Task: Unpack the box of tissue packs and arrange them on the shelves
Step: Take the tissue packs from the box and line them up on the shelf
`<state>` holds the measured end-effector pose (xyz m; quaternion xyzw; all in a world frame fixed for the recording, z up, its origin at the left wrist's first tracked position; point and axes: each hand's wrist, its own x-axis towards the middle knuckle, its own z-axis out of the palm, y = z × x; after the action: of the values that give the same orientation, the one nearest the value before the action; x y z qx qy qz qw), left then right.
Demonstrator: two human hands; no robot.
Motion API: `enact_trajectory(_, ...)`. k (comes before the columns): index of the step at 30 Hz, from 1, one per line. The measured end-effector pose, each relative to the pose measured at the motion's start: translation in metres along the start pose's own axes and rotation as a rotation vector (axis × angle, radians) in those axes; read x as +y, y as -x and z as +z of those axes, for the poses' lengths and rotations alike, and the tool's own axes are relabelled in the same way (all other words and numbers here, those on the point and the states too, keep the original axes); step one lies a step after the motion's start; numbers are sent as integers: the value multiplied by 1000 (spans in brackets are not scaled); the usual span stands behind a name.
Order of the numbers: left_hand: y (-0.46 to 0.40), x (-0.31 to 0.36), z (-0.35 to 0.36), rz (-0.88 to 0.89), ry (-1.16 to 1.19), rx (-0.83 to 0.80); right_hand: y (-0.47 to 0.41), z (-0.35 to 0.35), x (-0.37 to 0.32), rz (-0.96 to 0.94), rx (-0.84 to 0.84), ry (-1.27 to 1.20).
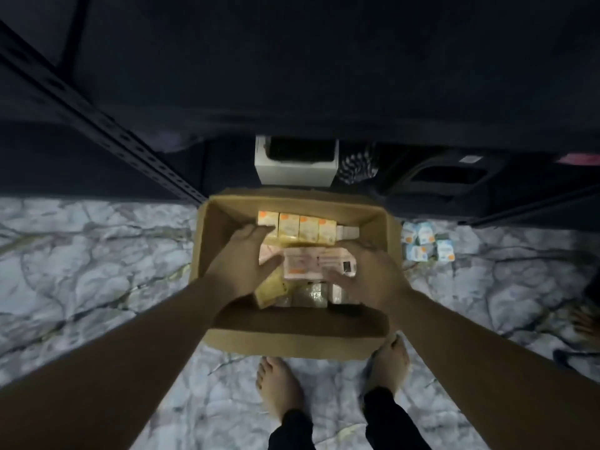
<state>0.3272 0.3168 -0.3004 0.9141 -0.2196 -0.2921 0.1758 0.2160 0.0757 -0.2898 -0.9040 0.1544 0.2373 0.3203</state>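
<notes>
Both hands (246, 261) (367, 271) seemingly round pink pack (311, 263), inside box (207, 254) walls.

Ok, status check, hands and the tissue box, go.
Left hand and right hand both down in the cardboard box, gripping a pink tissue bundle from either side. Yellow packs remain behind it. Nothing blocking.

This looks like a dim storeroom in a home. Dark slotted-metal shelving (107, 125) stands over a marble-patterned floor (81, 271), with a white bin (295, 173) and dark containers (438, 183) tucked beneath. A person stands barefoot (279, 388) by an open cardboard box (292, 342) of tissue packs (297, 227).
</notes>
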Motion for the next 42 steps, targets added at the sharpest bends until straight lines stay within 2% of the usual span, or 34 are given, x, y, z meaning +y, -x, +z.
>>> enact_trajectory(5,-69,-49,43,110,-120,20,-66,54,38,36,-5,24)
enact_trajectory(8,-92,-68,61,107,-188,-27,-86,76,58,40,-39,51)
enact_trajectory(11,-105,-77,71,110,-220,-68,-93,90,70,27,-8,183)
enact_trajectory(14,-113,-77,73,151,-360,-27,-96,100,74,2,-32,306)
enact_trajectory(17,-117,-72,73,171,-455,30,-96,100,75,-4,-17,324)
enact_trajectory(21,-108,-69,68,160,-336,7,-88,90,68,-43,11,312)
enact_trajectory(23,-96,-67,61,68,-106,-58,-77,85,62,-52,11,332)
enact_trajectory(25,-80,-64,49,-11,74,-57,-61,79,56,-72,7,336)
enact_trajectory(32,6,-46,-28,-35,163,122,2,18,12,-156,84,347)
enact_trajectory(42,151,32,-191,-50,369,293,136,-122,-95,-234,228,231)
